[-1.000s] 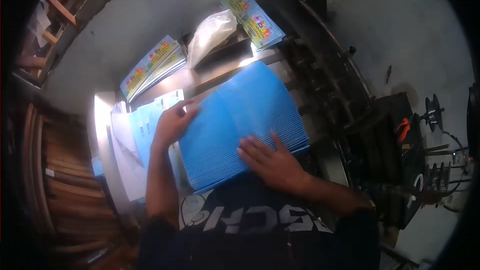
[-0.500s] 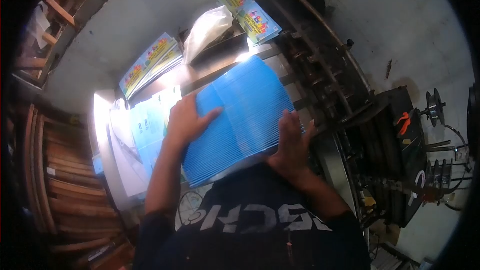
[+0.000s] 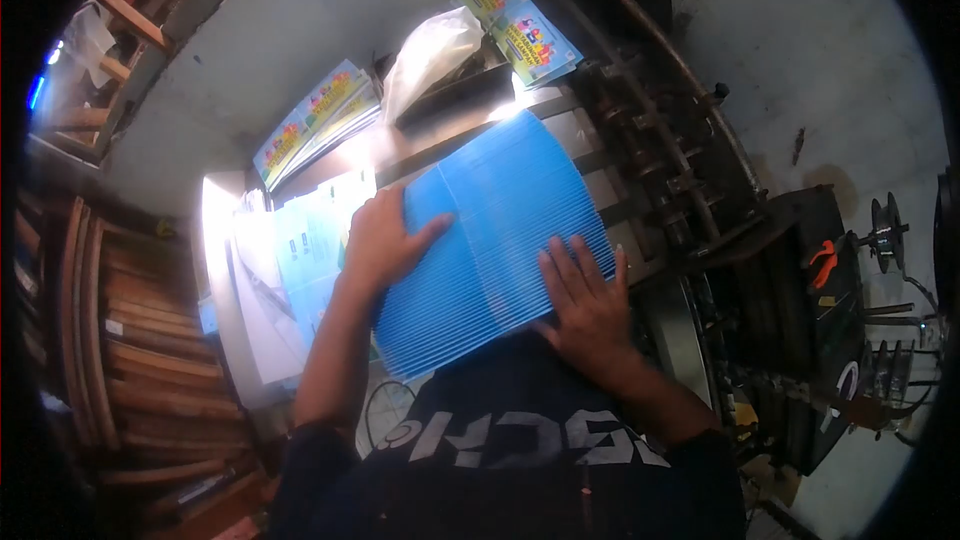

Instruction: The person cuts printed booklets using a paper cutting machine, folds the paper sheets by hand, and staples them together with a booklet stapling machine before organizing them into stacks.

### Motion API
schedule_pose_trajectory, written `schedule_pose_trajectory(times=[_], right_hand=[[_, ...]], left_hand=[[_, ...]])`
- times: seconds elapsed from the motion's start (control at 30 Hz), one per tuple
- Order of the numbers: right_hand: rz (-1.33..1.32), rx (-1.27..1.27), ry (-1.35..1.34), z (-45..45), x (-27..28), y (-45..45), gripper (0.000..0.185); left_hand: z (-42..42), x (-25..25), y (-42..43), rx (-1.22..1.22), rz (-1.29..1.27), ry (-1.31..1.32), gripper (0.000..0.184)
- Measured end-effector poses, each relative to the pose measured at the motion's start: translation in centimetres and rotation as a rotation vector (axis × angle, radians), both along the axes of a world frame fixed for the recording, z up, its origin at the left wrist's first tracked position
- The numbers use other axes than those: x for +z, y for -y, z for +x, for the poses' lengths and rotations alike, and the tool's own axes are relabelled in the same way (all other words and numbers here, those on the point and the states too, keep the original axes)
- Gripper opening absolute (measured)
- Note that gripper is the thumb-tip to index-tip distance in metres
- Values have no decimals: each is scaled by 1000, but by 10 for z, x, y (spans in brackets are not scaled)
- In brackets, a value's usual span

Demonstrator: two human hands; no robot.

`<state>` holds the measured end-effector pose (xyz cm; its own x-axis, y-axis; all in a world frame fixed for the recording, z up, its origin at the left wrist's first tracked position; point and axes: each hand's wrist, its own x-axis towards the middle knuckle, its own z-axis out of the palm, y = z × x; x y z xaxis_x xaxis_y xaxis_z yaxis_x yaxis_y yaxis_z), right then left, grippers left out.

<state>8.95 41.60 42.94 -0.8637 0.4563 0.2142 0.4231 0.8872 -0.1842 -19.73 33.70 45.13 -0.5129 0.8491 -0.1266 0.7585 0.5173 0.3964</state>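
A thick fanned stack of blue printed sheets (image 3: 480, 230) lies tilted before me, its overlapping edges showing as fine steps along the front right. My left hand (image 3: 385, 245) grips its left edge, the thumb resting on top and the other fingers partly hidden at the side. On the front right part of the stack, my right hand (image 3: 590, 315) lies with its fingers stretched out over the stepped edges. Its thumb is near the stack's front edge.
Left of the stack are white and light-blue sheets (image 3: 270, 300). Colourful printed covers (image 3: 315, 120) lie behind, with more covers (image 3: 520, 30) beside a white plastic bag (image 3: 430, 55). A dark metal machine (image 3: 660, 140) stands on the right; wooden slats (image 3: 165, 350) are at far left.
My right hand has come down from the stack's right edge and now lies flatter over its front right part. My left hand keeps its place on the left edge. The view has shifted slightly.
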Motion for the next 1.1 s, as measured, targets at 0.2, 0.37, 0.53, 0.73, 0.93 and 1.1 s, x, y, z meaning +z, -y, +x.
schedule_pose_trajectory(times=[0.2,0.37,0.53,0.73,0.93,1.1], right_hand=[[14,19,-30,-1,-2,-3,79],[4,24,-27,-3,3,-5,78],[-46,41,-38,-1,6,-7,73],[-32,60,127,1,15,-10,72],[-79,98,351,-4,26,-14,79],[-100,198,415,-10,24,-21,76]], left_hand=[[-2,-4,2,-2,37,-9,93],[-2,-2,1,-3,17,9,94],[1,-6,5,-19,44,-33,96],[17,-3,16,-16,49,-102,96],[34,-2,24,-55,1,-155,105],[40,-6,29,-62,-37,-163,109]])
